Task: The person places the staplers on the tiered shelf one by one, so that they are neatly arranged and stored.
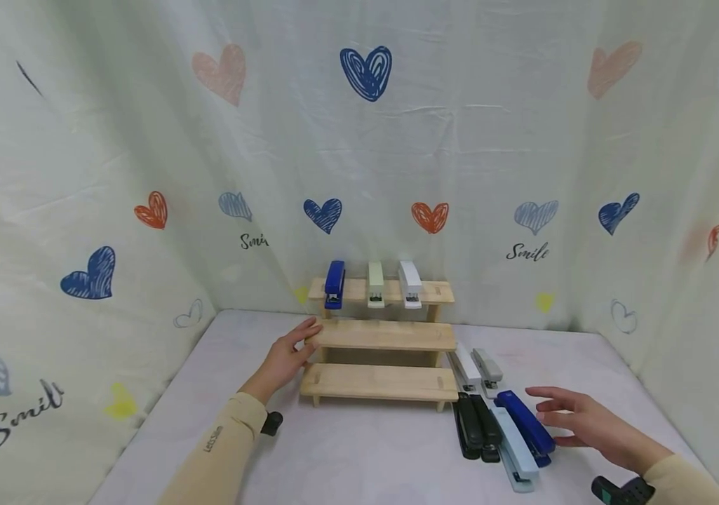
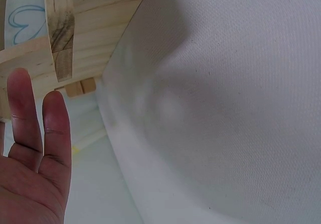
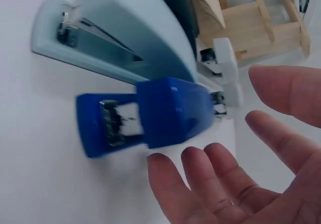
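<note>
A three-tier wooden rack (image 1: 379, 382) stands on the table, with a blue stapler (image 1: 334, 284), a pale green stapler (image 1: 375, 284) and a white stapler (image 1: 410, 284) on its top tier. My left hand (image 1: 287, 361) touches the left end of the middle tier; two of its fingers (image 2: 56, 133) look straight in the left wrist view. Beside the larger blue stapler (image 1: 525, 424), my right hand (image 1: 586, 424) hovers with fingers spread and holds nothing. Left of that stapler lie a light blue stapler (image 3: 145, 28) and two black staplers, the nearer-left one (image 1: 469, 426) against the other (image 1: 487, 429).
Behind the black staplers, a white stapler (image 1: 464, 368) and a grey-white stapler (image 1: 487, 368) lie close to the rack's right side. A pale curtain (image 1: 479, 126) printed with hearts surrounds the white-covered table (image 1: 346, 456).
</note>
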Tool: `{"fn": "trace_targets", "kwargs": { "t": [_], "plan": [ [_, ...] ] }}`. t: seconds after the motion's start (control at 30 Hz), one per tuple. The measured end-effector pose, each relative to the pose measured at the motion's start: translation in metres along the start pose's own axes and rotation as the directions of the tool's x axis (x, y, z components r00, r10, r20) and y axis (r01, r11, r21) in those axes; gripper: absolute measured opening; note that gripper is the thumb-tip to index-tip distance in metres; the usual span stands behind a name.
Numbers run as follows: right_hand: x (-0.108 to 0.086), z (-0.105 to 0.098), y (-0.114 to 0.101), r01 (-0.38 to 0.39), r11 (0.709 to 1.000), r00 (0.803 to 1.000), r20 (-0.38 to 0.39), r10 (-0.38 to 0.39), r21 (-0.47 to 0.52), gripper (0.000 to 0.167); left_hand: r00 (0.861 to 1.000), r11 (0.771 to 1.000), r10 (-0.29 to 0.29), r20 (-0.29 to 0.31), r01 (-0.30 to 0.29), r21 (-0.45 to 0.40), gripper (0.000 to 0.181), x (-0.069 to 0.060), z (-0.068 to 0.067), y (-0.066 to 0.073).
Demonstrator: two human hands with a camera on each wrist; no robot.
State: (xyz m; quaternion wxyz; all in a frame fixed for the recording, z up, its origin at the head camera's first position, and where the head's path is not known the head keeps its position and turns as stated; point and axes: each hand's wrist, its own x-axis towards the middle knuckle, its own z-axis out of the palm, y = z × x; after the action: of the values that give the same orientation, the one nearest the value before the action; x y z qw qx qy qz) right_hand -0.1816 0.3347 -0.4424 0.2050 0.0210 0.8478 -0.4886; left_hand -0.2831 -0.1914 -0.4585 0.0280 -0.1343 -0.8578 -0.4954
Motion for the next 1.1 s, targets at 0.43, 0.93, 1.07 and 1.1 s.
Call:
{"fn": "trace_targets", "kwargs": {
  "t": [0.43, 0.93, 1.07, 1.1],
  "plan": [
    [-0.001, 0.018, 0.022, -0.055, 0.991, 0.998, 0.048, 0.049, 0.121, 0.066, 1.0, 1.0, 0.011, -0.011, -0.01, 0.026, 0.041, -0.001, 0.0, 0.002],
    [0.004, 0.012, 0.029, -0.052, 0.965, 0.99, 0.137, 0.017, 0.257, 0.06, 1.0, 1.0, 0.014, -0.002, -0.014, 0.013, 0.041, 0.0, -0.001, 0.001],
    [0.004, 0.011, 0.031, -0.052, 0.957, 0.988, 0.151, 0.009, 0.286, 0.059, 1.0, 1.0, 0.013, 0.0, -0.012, 0.012, 0.041, 0.0, -0.001, 0.001],
    [0.004, 0.011, 0.031, -0.051, 0.955, 0.988, 0.155, 0.006, 0.292, 0.058, 1.0, 1.0, 0.012, 0.0, -0.012, 0.014, 0.041, 0.0, -0.001, 0.002]
  ]
}}
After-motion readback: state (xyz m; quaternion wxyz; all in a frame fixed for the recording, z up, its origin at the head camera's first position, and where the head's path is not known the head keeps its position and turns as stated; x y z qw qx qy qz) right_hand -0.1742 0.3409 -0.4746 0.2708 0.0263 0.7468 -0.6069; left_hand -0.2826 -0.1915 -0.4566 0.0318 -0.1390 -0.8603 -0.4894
